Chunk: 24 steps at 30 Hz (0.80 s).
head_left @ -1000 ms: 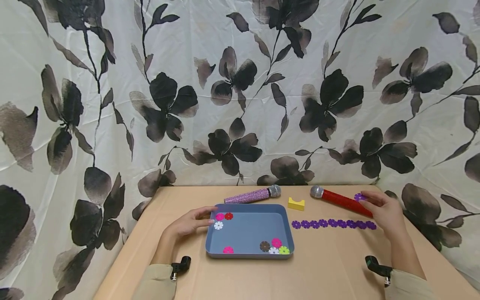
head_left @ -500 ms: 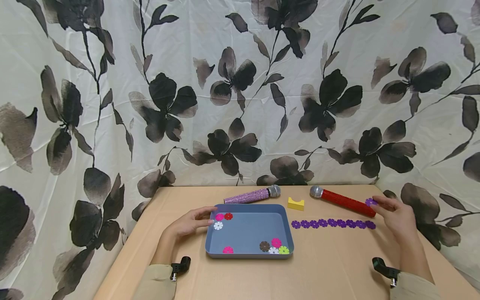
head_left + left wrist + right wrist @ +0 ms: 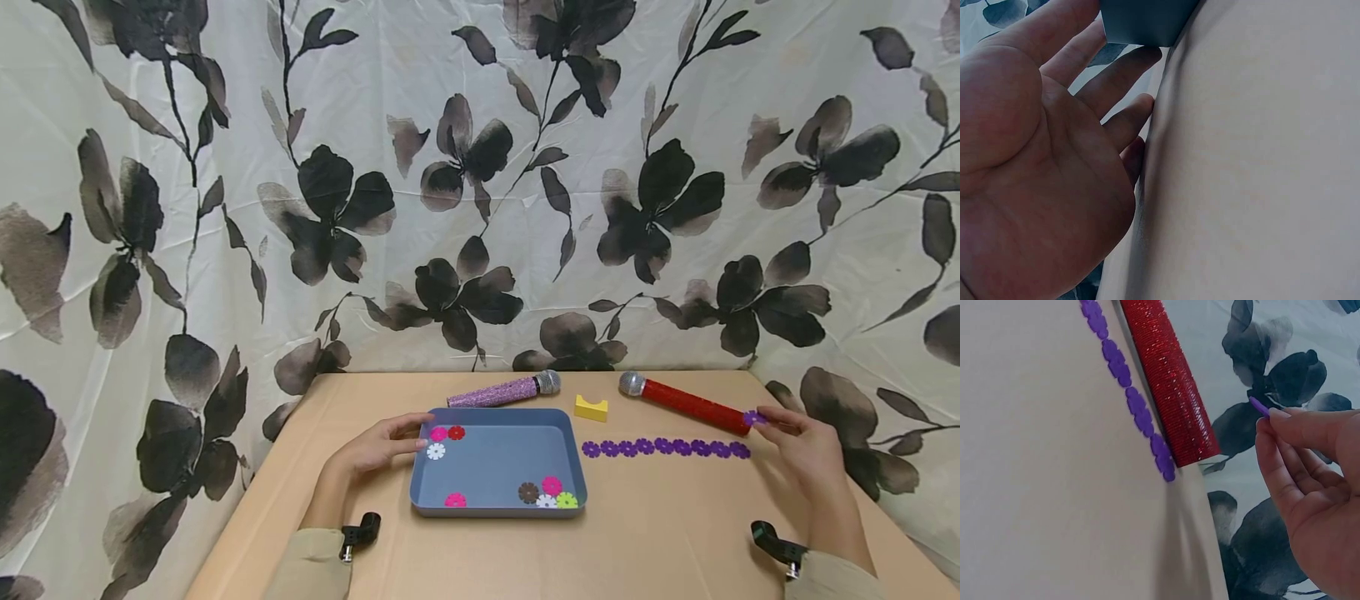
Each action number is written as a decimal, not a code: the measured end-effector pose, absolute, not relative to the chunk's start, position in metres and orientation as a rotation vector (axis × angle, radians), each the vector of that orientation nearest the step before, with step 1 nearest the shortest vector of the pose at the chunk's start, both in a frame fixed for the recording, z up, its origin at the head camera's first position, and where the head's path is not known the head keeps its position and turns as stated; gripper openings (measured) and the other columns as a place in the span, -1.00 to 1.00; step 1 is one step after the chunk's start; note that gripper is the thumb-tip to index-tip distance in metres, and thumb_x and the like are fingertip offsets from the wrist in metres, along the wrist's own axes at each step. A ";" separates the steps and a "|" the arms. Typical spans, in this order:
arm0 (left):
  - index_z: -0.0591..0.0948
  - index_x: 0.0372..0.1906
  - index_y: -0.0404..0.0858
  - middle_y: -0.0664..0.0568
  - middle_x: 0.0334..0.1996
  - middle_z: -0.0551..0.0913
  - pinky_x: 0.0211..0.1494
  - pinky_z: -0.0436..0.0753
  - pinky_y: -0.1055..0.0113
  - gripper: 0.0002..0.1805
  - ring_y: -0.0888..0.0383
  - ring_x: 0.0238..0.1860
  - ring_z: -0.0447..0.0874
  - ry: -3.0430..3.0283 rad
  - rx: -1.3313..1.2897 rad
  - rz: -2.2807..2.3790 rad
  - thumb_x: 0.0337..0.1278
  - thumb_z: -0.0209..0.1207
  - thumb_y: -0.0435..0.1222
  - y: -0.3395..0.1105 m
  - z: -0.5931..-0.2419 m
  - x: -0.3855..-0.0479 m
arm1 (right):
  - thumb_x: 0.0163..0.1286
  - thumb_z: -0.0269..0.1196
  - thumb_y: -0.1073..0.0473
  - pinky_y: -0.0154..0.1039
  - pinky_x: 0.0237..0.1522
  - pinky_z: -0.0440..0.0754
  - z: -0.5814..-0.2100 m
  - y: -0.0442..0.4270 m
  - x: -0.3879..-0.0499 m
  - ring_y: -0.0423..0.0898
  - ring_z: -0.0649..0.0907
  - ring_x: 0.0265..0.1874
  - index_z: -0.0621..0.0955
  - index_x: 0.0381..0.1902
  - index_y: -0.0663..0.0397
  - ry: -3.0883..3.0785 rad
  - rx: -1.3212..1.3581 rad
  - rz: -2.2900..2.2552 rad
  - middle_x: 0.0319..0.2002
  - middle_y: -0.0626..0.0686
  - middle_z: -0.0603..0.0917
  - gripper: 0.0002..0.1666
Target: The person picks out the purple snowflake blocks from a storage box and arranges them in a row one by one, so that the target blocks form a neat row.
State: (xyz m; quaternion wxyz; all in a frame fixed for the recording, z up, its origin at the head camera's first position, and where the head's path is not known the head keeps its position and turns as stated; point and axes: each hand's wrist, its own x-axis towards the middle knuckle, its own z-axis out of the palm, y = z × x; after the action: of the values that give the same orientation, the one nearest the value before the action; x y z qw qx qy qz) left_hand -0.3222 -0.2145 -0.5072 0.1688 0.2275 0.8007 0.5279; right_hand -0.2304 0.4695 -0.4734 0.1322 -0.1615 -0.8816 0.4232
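My right hand (image 3: 808,450) pinches a purple flower-shaped disc (image 3: 753,417) between thumb and index finger, by the tail end of a red microphone (image 3: 686,402). In the right wrist view the pinched disc (image 3: 1259,407) shows edge-on, above the table's level. A row of several purple flower-shaped discs (image 3: 662,446) lies in front of the microphone, looking joined end to end. At the far left corner of a blue-grey tray (image 3: 498,459), my left hand (image 3: 378,444) holds the rim with thumb and index finger. Its other fingers (image 3: 1122,72) lie loosely bent beside the tray wall.
Inside the tray are pink, red, white, brown and lime discs, in the far left corner, near left and near right. Behind the tray lies a purple glittery microphone (image 3: 498,392). A yellow notched block (image 3: 591,408) stands between the microphones. A floral curtain (image 3: 480,208) hangs behind the table.
My right hand has moved right and slightly nearer, carrying the pinched purple disc from above the red microphone to its tail end. My left hand and the tray stay put.
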 end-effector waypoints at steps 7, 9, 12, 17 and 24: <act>0.47 0.50 -0.10 -0.14 0.55 0.37 0.65 0.21 -0.15 -0.41 -0.20 0.57 0.29 2.293 0.633 1.497 0.44 0.27 -0.20 -0.213 -0.507 -0.321 | 0.56 0.25 -0.03 -0.10 -0.03 0.61 -0.478 0.469 -0.229 0.35 0.42 0.26 0.49 0.42 0.27 -2.570 -0.469 1.205 0.32 0.46 0.52 -0.35; 0.47 0.50 -0.10 -0.14 0.55 0.37 0.65 0.21 -0.15 -0.41 -0.20 0.57 0.29 2.296 0.631 1.491 0.44 0.27 -0.20 -0.213 -0.507 -0.321 | 0.57 0.24 -0.02 0.21 0.08 0.55 -0.478 0.470 -0.228 0.42 0.36 0.34 0.47 0.43 0.27 -2.563 -0.495 1.236 0.38 0.49 0.45 -0.34; 0.47 0.50 -0.10 -0.14 0.55 0.37 0.65 0.21 -0.15 -0.41 -0.19 0.57 0.29 2.299 0.632 1.487 0.43 0.28 -0.19 -0.213 -0.506 -0.321 | 0.58 0.23 0.00 0.50 0.23 0.38 -0.479 0.471 -0.227 0.47 0.30 0.40 0.45 0.45 0.28 -2.550 -0.535 1.280 0.42 0.50 0.41 -0.35; 0.47 0.50 -0.10 -0.14 0.55 0.37 0.64 0.22 -0.15 -0.40 -0.20 0.57 0.29 2.297 0.640 1.489 0.43 0.29 -0.19 -0.214 -0.507 -0.321 | 0.57 0.24 0.04 0.54 0.26 0.31 -0.482 0.476 -0.228 0.46 0.29 0.41 0.45 0.44 0.28 -2.545 -0.592 1.296 0.40 0.49 0.43 -0.36; 0.46 0.50 -0.11 -0.14 0.56 0.36 0.64 0.22 -0.15 -0.38 -0.21 0.57 0.28 2.292 0.649 1.486 0.41 0.30 -0.14 -0.214 -0.507 -0.321 | 0.51 0.29 0.04 0.56 0.27 0.26 -0.490 0.480 -0.228 0.45 0.31 0.39 0.49 0.41 0.29 -2.564 -0.625 1.291 0.38 0.48 0.47 -0.35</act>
State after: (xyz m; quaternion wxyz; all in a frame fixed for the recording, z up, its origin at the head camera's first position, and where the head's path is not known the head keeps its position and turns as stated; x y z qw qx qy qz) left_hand -0.3212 -0.2142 -0.5070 0.1663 0.2279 0.8051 0.5218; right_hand -0.2275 0.4804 -0.4896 0.1015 -0.2117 -0.8682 0.4372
